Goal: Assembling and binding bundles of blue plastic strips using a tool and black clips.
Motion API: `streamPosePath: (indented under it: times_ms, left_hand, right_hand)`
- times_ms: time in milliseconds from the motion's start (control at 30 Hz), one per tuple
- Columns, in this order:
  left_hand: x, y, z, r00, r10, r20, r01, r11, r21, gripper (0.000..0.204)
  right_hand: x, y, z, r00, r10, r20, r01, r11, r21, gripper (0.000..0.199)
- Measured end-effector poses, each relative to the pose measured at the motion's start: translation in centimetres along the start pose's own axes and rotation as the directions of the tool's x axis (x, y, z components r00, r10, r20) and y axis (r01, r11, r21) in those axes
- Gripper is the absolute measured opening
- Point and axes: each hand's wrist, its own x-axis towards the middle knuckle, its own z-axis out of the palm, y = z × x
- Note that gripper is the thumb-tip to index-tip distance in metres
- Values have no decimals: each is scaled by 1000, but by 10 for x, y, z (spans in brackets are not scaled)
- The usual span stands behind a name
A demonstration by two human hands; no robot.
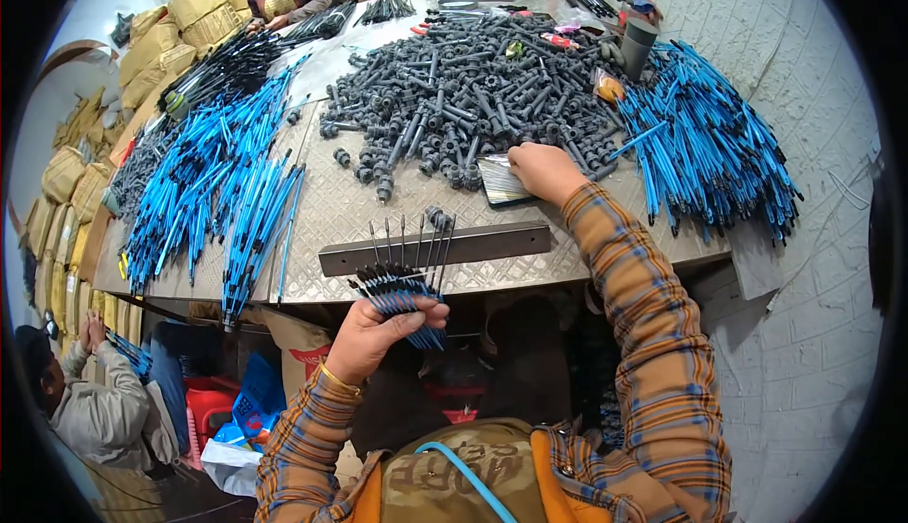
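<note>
My left hand point(383, 329) is closed around a bundle of thin blue rods with black ends point(402, 285) at the table's near edge. Several thin dark pins stand up out of the bundle. My right hand point(549, 171) reaches over the table with its fingers curled at a small flat dark-edged tray point(506, 197). Thin silvery strips or pins seem to lie in the tray. My right fingertips are partly hidden, so what they pinch cannot be made out.
A big heap of dark grey plastic fittings point(473, 88) covers the mid-table. Blue rods lie piled at left point(218, 159) and right point(709, 145). A metal bar point(435, 251) lies along the near edge. A grey cup point(640, 45) stands far right. Another person point(95, 400) sits lower left; others work across.
</note>
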Motion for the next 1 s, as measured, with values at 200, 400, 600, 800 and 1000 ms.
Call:
streamPosePath:
  times_ms: [200, 400, 600, 800, 1000]
  left_hand:
    - [-1, -1, -5, 999, 48, 12, -48, 999, 18, 21]
    - [4, -3, -6, 998, 54, 25, -56, 997, 57, 22]
    - [0, -3, -7, 1000, 20, 13, -20, 999, 43, 22]
    - [0, -5, -8, 997, 53, 49, -55, 997, 46, 22]
    - [1, -3, -8, 998, 35, 43, -37, 998, 48, 21]
  right_hand:
    - [1, 3, 7, 958, -71, -277, 110, 986, 127, 14]
    - [-28, -36, -34, 908, 15, -419, 190, 876, 443, 9]
    - [-100, -105, -88, 948, -247, -203, 311, 567, 763, 13]
    - [-106, -112, -85, 888, -275, -369, 460, 530, 712, 20]
    - [-104, -110, -86, 887, -296, -355, 462, 553, 693, 23]
